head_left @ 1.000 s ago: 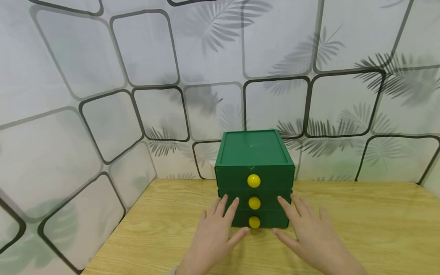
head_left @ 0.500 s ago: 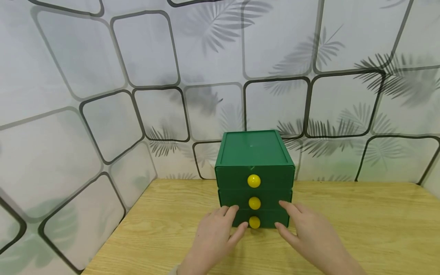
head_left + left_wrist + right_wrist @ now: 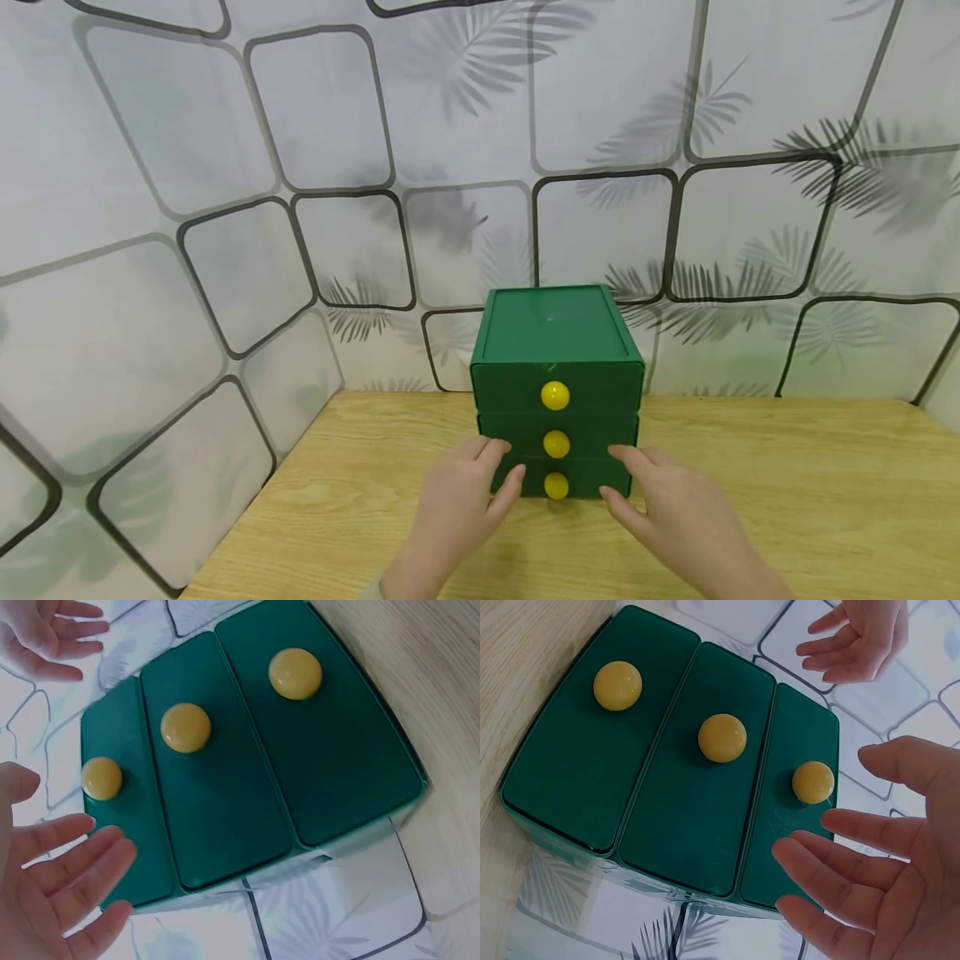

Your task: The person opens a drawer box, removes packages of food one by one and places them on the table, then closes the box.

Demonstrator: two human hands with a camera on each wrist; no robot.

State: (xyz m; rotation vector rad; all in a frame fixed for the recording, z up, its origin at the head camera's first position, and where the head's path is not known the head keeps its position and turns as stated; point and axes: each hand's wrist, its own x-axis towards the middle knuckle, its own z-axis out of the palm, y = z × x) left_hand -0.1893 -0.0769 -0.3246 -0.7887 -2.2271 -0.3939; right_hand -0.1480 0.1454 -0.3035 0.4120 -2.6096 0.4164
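Note:
A green chest of three stacked drawers (image 3: 555, 325) stands on the table, all its drawers pushed in. Each front carries a round yellow knob: top (image 3: 555, 396), middle (image 3: 556, 444) and bottom (image 3: 556, 486). My left hand (image 3: 461, 496) hovers before the chest's lower left side, holding nothing, its fingers loosely bent. On the other side my right hand (image 3: 682, 500) mirrors it, with thumb and forefinger apart and nothing between them. Both wrist views show relaxed fingers of the left hand (image 3: 67, 885) and right hand (image 3: 877, 877) near the fronts, off the knobs.
The chest rests on a light wood-grain table (image 3: 787, 483). Behind and to the left hangs a pale wall covering (image 3: 465, 233) with rounded dark outlines and leaf prints, close to the chest's back.
Both hands have drawn in their spread fingers to a looser bend. My left hand has shifted slightly left, its thumb moving away from the bottom knob. The chest has stayed put.

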